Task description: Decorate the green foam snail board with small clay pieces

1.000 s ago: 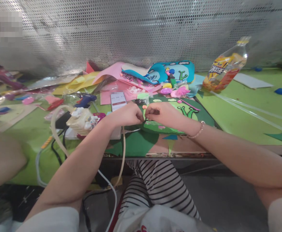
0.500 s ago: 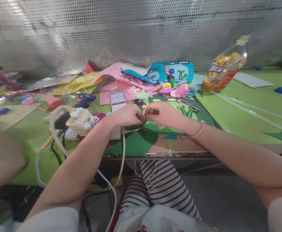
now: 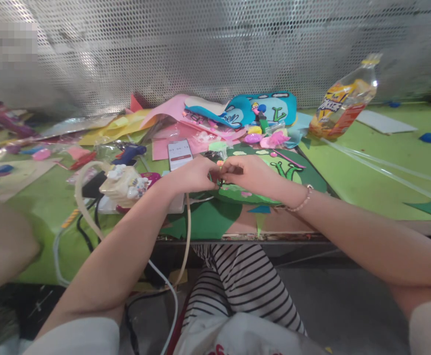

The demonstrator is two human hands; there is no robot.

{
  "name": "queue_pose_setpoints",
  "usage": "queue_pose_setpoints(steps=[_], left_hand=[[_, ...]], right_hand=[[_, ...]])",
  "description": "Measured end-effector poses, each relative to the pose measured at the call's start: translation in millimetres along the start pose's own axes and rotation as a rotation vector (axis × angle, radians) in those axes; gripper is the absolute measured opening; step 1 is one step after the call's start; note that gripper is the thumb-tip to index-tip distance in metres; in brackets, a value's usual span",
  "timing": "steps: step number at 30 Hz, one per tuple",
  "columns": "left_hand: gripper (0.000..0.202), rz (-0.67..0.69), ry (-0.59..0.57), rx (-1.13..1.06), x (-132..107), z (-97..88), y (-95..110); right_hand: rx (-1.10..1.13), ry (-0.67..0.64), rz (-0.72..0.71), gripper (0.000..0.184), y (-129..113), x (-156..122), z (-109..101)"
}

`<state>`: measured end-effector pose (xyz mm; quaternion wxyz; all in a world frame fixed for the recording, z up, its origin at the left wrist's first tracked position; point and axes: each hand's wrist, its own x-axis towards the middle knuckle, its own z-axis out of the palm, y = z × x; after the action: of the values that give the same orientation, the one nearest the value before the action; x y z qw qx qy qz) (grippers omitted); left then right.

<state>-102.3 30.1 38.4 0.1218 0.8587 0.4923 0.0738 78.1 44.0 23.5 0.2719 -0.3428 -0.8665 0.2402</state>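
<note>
My left hand (image 3: 199, 175) and my right hand (image 3: 245, 170) meet with fingertips pinched close together. A small dark piece (image 3: 220, 183) shows just below the right fingertips; its kind is too small to tell. A sliver of green shows by the left fingers, and what they hold is mostly hidden. Under my hands lies a green craft board (image 3: 274, 194), decorated with a dark-outlined green sprout shape (image 3: 288, 171), pale cloud shapes and pink bits. My right wrist and forearm pass over its front edge.
Left of my hands are a phone (image 3: 180, 152), a cream plug block (image 3: 122, 186) with cables and a blue glue gun (image 3: 129, 154). Behind lie coloured foam sheets (image 3: 169, 112) and a blue decorated board (image 3: 285, 106). A plastic bottle (image 3: 343, 106) leans right; another person's arm (image 3: 4, 241) is at left.
My fingertips shift slightly, and a sliver of green now shows by the left fingers. The hands stay together over the green board; little else differs.
</note>
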Motion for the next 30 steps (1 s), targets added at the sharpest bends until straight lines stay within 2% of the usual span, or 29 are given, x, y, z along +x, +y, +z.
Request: queue_pose_setpoints(steps=[5,14,30], left_hand=[[0.015,-0.018,-0.039,0.018,-0.5,-0.6,1.6],[0.019,0.022,-0.021,-0.025,-0.4,-0.1,-0.9],[0.013,0.026,-0.023,-0.060,1.5,2.1,-3.1]], right_hand=[[0.005,0.002,0.003,0.007,-0.3,0.3,0.9],[-0.019,0.013,0.001,0.007,0.7,-0.2,-0.8],[-0.013,-0.007,0.021,0.007,-2.9,-0.7,-0.3]])
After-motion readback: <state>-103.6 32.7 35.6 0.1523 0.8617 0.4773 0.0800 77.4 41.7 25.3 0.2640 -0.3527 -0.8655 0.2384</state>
